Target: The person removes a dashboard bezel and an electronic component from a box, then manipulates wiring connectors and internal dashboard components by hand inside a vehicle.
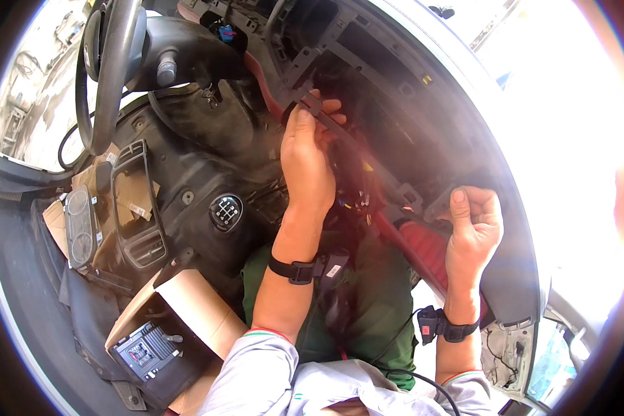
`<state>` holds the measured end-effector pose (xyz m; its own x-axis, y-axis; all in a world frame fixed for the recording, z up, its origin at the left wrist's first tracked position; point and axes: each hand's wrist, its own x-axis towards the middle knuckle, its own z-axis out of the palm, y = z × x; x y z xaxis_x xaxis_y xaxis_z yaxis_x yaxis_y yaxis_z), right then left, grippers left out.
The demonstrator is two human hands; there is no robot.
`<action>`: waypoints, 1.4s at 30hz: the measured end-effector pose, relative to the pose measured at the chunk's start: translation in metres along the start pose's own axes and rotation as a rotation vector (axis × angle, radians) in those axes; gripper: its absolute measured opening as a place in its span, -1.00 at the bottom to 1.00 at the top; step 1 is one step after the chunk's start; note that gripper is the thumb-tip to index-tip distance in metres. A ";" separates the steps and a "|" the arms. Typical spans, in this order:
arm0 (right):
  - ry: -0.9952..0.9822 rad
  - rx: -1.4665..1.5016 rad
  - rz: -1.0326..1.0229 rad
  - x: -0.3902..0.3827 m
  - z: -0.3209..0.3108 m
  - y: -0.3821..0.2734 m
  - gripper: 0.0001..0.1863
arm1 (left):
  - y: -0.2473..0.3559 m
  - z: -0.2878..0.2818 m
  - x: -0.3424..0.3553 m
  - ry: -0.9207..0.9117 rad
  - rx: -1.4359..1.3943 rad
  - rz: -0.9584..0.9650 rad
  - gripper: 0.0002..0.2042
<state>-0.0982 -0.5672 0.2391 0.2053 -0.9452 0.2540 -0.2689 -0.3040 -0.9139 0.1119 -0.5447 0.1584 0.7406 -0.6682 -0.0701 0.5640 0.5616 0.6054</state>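
A long, narrow dark strip (344, 139), which looks like plastic trim with bracket-like ends, slants between my hands in front of the stripped dashboard (395, 83). My left hand (305, 163) pinches its upper end between thumb and fingers, with the other fingers partly spread behind it. At the lower right, my right hand (473, 229) is closed around the other end, its fingers curled in and its thumb up. What lies inside that right palm is hidden. Reddish haze blurs the area under the strip, where loose wires (357, 204) show.
The steering wheel (111, 76) stands at upper left, and a gear knob (226, 211) is left of my left forearm. An instrument cluster (81, 225) and a vent frame (148, 247) lie farther left. An open cardboard box (200, 305) holds a black panel (149, 353).
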 end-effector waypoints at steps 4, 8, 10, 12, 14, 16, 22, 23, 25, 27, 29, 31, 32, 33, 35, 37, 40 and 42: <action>0.020 -0.015 -0.039 0.000 -0.001 0.003 -0.84 | -0.003 -0.006 0.002 -0.065 0.064 -0.006 -0.58; 0.027 -0.019 -0.041 -0.001 0.002 0.003 -0.85 | -0.002 -0.005 0.002 -0.082 0.002 -0.028 -0.58; 0.030 -0.022 -0.041 -0.001 0.002 0.002 -0.85 | 0.001 -0.003 0.001 -0.087 -0.005 -0.031 -0.59; 0.033 -0.005 -0.038 -0.002 0.001 0.003 -0.85 | 0.002 -0.004 0.001 -0.113 -0.034 -0.031 -0.60; 0.025 0.009 -0.013 0.000 -0.002 0.004 -0.84 | 0.004 -0.006 0.002 -0.162 -0.086 -0.024 -0.63; 0.010 0.032 0.010 0.002 -0.005 0.001 -0.84 | 0.008 -0.008 0.003 -0.211 -0.209 -0.043 -0.68; -0.197 0.175 0.020 -0.005 -0.017 -0.010 -0.63 | 0.018 -0.011 0.005 -0.314 -0.414 -0.009 -0.79; -0.245 0.203 -0.015 -0.009 -0.018 -0.010 -0.60 | 0.022 -0.011 0.005 -0.306 -0.407 -0.004 -0.79; -0.297 0.092 -0.072 -0.014 -0.016 -0.014 -0.54 | 0.027 -0.011 0.006 -0.329 -0.397 0.023 -0.75; -0.189 -0.002 -0.125 -0.014 -0.004 -0.006 -0.69 | 0.028 -0.005 0.001 -0.376 -0.336 0.020 -0.70; -0.110 0.002 -0.093 -0.013 0.002 -0.001 -0.86 | 0.025 0.002 -0.001 -0.451 -0.293 0.029 -0.57; -0.082 -0.012 -0.047 -0.011 0.000 0.005 -0.82 | 0.022 0.007 -0.003 -0.565 -0.226 0.011 -0.48; -0.060 0.005 -0.009 -0.010 0.004 0.003 -0.79 | 0.020 0.009 -0.004 -0.587 -0.202 -0.005 -0.45; -0.039 0.023 0.029 -0.007 0.009 -0.001 -0.75 | 0.019 0.011 -0.005 -0.609 -0.122 0.001 -0.44; 0.006 0.049 0.075 -0.003 0.014 -0.001 -0.72 | 0.016 0.018 -0.008 -0.637 -0.067 -0.032 -0.41; 0.025 0.069 0.102 0.002 0.016 0.003 -0.72 | 0.013 0.019 -0.006 -0.705 -0.042 -0.056 -0.38; 0.071 0.072 0.127 0.008 0.020 0.008 -0.72 | 0.011 0.026 -0.011 -0.586 -0.065 -0.031 -0.48; 0.101 0.074 0.125 0.010 0.023 0.011 -0.72 | 0.008 0.020 -0.006 -0.395 0.006 -0.047 -0.58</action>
<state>-0.0781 -0.5769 0.2240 0.0782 -0.9834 0.1638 -0.2153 -0.1771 -0.9604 0.1046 -0.5460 0.1800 0.5157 -0.8301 0.2120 0.5913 0.5239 0.6132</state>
